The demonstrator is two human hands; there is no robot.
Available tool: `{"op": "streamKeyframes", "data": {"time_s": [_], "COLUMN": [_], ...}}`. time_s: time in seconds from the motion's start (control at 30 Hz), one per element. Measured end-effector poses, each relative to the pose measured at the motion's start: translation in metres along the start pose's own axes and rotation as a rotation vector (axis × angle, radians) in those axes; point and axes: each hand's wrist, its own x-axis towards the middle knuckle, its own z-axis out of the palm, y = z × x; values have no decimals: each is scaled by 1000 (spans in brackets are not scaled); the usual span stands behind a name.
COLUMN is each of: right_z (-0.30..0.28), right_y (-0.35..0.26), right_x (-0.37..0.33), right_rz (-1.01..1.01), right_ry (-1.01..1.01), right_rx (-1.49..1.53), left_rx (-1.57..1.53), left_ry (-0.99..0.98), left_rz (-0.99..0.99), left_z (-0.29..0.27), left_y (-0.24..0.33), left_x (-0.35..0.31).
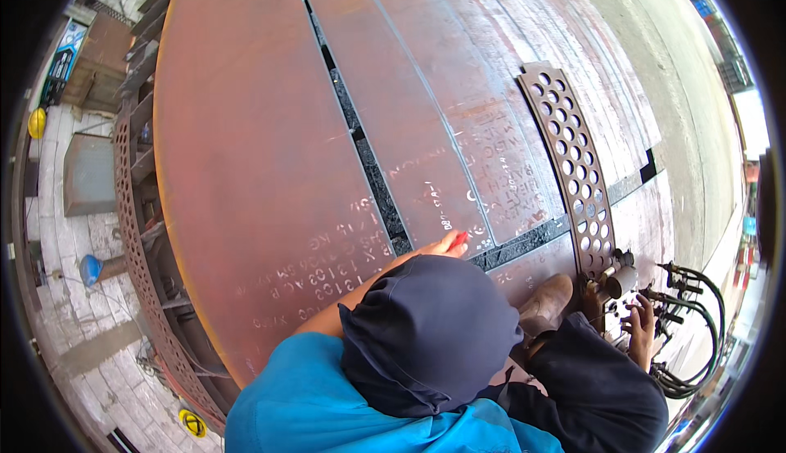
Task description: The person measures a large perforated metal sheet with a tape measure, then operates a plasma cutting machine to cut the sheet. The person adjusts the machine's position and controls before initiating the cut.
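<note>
My left hand [440, 247] reaches forward past the front of my dark cap [434, 330], low over the rusty steel plate [262, 109]. Its fingers are closed around a small red object [459, 241], too small to name. On the right, past my bent knee, my right hand [642, 324] is raised beside a small wheeled cutting machine [618, 283] with valves and hoses. Its fingers are apart, and nothing shows in them; whether they touch a valve, I cannot tell. The machine sits at the near end of a perforated track [569, 158] lying on the plates.
Dark gaps [372, 166] part the plates, which bear white writing and chalk lines. Black hoses [712, 314] loop at the right. My boot [546, 302] rests by the track. Along the left run a perforated rail [125, 183], a metal box [90, 175] and yellow and blue helmets.
</note>
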Motion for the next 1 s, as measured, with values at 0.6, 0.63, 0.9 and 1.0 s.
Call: {"op": "streamKeyframes", "data": {"time_s": [0.6,0.63,0.9,1.0], "right_z": [-9,-12,-29,-37], "right_y": [48,55,46,56], "right_x": [198,197,149,152], "right_rz": [146,147,170,281], "right_ry": [-26,-7,121,117], "right_rx": [-687,-654,-524,-402], "left_rx": [-477,-477,-195,197], "left_ry": [3,-22,-50,-106], "left_rz": [-354,-361,-332,-301], "left_z": [-30,-24,-3,5], "left_y": [164,181,353,424], "left_x": [-111,-101,16,120]}}
